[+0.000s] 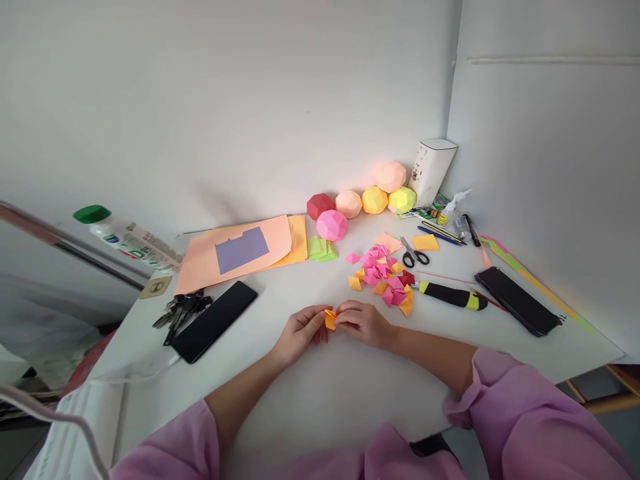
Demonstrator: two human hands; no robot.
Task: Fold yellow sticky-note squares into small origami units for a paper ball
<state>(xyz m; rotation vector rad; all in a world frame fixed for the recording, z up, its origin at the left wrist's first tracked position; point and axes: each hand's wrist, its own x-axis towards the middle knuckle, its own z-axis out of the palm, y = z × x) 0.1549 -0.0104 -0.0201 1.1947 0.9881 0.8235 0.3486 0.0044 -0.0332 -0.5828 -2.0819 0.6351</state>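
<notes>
A small folded piece of orange paper is pinched between my two hands above the white table. My left hand grips its left side with thumb and fingers. On the other side, the closed fingertips of my right hand hold its right edge. Just beyond my right hand lies a loose pile of folded pink paper pieces, with orange and dark red ones mixed in. Faceted paper balls stand along the wall, among them a pink ball and a yellow ball.
Scissors and a black-and-green handled tool lie right of the pile. A black phone and keys are at left, below peach paper sheets. A black case lies far right; a glue bottle stands behind.
</notes>
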